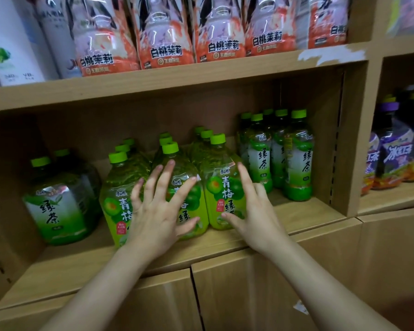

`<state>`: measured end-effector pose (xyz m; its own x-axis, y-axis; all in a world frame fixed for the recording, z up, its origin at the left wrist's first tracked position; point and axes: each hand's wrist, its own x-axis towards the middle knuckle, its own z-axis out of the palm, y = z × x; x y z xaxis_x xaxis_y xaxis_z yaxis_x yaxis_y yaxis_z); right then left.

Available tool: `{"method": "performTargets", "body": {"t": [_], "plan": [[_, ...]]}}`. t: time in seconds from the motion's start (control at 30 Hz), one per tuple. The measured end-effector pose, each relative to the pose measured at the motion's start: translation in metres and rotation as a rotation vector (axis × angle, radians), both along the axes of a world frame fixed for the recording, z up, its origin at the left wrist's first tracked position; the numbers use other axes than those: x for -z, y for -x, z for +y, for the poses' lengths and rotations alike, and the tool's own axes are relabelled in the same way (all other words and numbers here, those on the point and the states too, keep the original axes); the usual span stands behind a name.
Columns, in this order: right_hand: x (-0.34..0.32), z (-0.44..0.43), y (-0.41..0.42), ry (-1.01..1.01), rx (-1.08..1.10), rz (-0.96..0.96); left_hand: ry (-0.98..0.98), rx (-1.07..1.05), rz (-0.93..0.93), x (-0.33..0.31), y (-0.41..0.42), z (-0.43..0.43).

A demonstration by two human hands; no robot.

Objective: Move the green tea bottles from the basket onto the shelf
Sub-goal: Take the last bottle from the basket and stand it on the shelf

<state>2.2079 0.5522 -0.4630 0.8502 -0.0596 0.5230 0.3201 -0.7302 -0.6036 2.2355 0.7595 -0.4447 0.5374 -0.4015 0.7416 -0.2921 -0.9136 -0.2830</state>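
Several big green-capped plum green tea bottles stand in rows on the middle shelf point(304, 218). My left hand point(158, 211) lies with spread straight fingers against the front middle bottle point(191, 199). My right hand point(251, 209) touches the right side of the front right bottle point(221, 194) with straight fingers. Another front bottle point(116, 199) stands just left of my left hand. A large darker green tea bottle point(58, 206) stands at the left, and several slim green tea bottles point(296, 161) at the right. No basket is in view.
The upper shelf carries several pink peach-jasmine bottles point(167, 39) and white bottles point(12, 44). Purple iced tea bottles point(392, 154) fill the neighbouring compartment to the right. Closed cabinet doors point(249, 295) sit below the shelf. Bare shelf board lies in front of the bottles.
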Motion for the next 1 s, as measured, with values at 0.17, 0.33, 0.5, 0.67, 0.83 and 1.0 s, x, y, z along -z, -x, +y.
{"method": "performTargets", "body": {"t": [0.17,0.33,0.5,0.67,0.83,1.0], "plan": [[-0.006,-0.012,0.004,-0.049,-0.144,0.112,0.019,-0.016,0.076,-0.005,0.003,-0.004],[-0.023,-0.020,0.021,-0.037,-0.187,0.192,0.140,-0.011,0.159,-0.008,0.017,-0.017],[-0.033,-0.084,0.099,-0.175,-0.055,0.080,0.292,0.443,0.100,-0.014,0.053,-0.065],[0.003,-0.174,0.201,-0.126,0.262,0.129,0.367,0.910,0.224,-0.001,0.096,-0.160],[0.064,-0.248,0.299,-0.105,0.653,0.248,0.326,1.182,0.509,0.054,0.125,-0.265],[0.143,-0.277,0.373,-0.194,0.921,0.370,0.123,1.285,0.841,0.135,0.157,-0.364]]}}
